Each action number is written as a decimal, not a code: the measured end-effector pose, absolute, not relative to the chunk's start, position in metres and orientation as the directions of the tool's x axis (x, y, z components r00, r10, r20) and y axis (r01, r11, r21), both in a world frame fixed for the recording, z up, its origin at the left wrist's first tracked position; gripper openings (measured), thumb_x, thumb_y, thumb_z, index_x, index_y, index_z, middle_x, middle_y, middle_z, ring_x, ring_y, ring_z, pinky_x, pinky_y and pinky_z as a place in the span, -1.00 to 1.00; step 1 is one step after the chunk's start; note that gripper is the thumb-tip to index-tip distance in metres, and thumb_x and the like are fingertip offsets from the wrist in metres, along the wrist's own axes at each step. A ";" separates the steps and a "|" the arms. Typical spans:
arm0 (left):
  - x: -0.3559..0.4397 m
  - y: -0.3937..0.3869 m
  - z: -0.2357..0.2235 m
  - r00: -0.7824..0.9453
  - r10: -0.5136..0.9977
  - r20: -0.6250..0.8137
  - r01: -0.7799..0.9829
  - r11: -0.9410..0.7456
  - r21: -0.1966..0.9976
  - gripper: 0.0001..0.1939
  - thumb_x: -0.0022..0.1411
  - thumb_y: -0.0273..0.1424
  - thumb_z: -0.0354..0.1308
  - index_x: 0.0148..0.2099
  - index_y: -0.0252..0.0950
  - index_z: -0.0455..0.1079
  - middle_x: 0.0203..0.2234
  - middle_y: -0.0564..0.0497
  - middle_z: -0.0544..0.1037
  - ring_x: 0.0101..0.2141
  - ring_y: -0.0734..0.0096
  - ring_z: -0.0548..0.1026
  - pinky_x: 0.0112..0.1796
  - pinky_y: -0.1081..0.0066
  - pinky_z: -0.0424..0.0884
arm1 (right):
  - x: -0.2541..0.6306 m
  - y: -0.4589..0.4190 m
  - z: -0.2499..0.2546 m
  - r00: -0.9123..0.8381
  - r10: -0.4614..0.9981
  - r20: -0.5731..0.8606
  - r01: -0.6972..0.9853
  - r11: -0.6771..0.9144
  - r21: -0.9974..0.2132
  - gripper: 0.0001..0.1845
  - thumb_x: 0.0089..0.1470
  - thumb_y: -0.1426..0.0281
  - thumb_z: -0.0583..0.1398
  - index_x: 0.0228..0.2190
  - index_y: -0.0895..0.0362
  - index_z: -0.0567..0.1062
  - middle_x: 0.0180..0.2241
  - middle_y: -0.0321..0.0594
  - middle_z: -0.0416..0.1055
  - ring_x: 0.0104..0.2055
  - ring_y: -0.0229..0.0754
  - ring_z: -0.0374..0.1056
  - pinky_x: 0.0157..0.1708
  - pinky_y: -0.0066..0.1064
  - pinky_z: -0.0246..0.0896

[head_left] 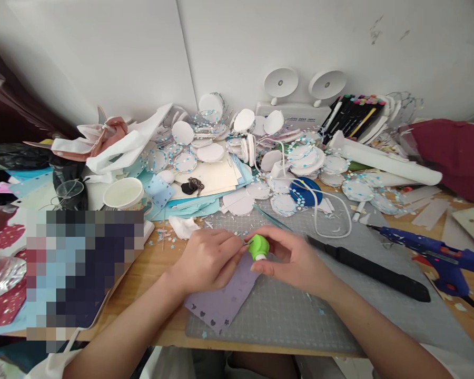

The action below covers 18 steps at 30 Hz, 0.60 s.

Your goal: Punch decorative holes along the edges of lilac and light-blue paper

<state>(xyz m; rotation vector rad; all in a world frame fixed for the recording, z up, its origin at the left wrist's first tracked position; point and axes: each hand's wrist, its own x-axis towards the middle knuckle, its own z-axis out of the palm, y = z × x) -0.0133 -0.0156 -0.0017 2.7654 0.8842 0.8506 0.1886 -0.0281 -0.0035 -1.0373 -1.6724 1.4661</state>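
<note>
My right hand (288, 258) holds a small lime-green craft punch (258, 246) with a white lower part, between thumb and fingers. My left hand (213, 258) is closed in a pinch beside it. A thin, dark, pointed piece shows from its fingertips against the punch; its kind is too small to make out. Below both hands, a sheet of purple paper (225, 305) lies on the grey cutting mat (284, 316). Along its near edge run heart and flower shaped holes. The left hand hides part of the sheet.
A black-handled knife (379, 271) lies right of my hands, with a blue glue gun (430, 252) beyond. White discs trimmed with blue stars (308, 158) pile up behind. A white cup (123, 193), coloured papers (193, 205) and a white cable (349, 216) lie around.
</note>
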 end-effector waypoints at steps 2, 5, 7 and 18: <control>-0.013 -0.016 -0.002 0.692 0.549 0.469 0.489 -0.834 0.256 -0.74 0.29 -0.49 -0.10 -0.45 -0.30 0.27 -0.64 0.05 0.37 -0.59 0.44 0.29 -0.54 0.37 0.09 | 0.188 -0.028 -0.002 -0.469 0.883 -0.025 0.145 0.049 -0.988 -0.63 -0.08 0.31 0.34 -0.20 0.10 0.45 -0.29 -0.24 0.37 -0.24 -0.20 0.32 -0.20 -0.38 0.31; -0.013 -0.017 -0.005 0.703 0.536 0.468 0.487 -0.842 0.233 -0.74 0.28 -0.48 -0.09 -0.46 -0.30 0.28 -0.64 0.05 0.38 -0.59 0.44 0.30 -0.55 0.37 0.10 | 0.187 -0.029 0.000 -0.481 0.876 -0.023 0.184 0.075 -0.980 -0.68 -0.07 0.31 0.33 -0.23 0.12 0.46 -0.33 -0.23 0.37 -0.28 -0.20 0.31 -0.25 -0.39 0.31; -0.012 -0.018 -0.006 0.699 0.539 0.471 0.497 -0.839 0.223 -0.74 0.28 -0.48 -0.09 -0.46 -0.31 0.28 -0.64 0.05 0.37 -0.59 0.44 0.29 -0.55 0.37 0.09 | 0.186 -0.029 0.000 -0.468 0.884 -0.003 0.231 0.120 -0.966 -0.74 -0.04 0.32 0.30 -0.27 0.13 0.46 -0.37 -0.24 0.36 -0.32 -0.21 0.29 -0.32 -0.40 0.29; -0.007 -0.016 0.001 0.651 0.721 0.238 0.570 -0.671 0.474 -0.44 -0.03 0.16 0.11 -0.46 -0.29 0.22 -0.59 0.08 0.34 -0.57 0.46 0.27 -0.55 0.46 0.03 | 0.177 -0.034 -0.006 -0.471 0.871 0.139 0.312 0.312 -0.897 -0.90 0.01 0.44 0.24 -0.36 0.11 0.41 -0.43 -0.27 0.27 -0.36 -0.20 0.22 -0.35 -0.39 0.16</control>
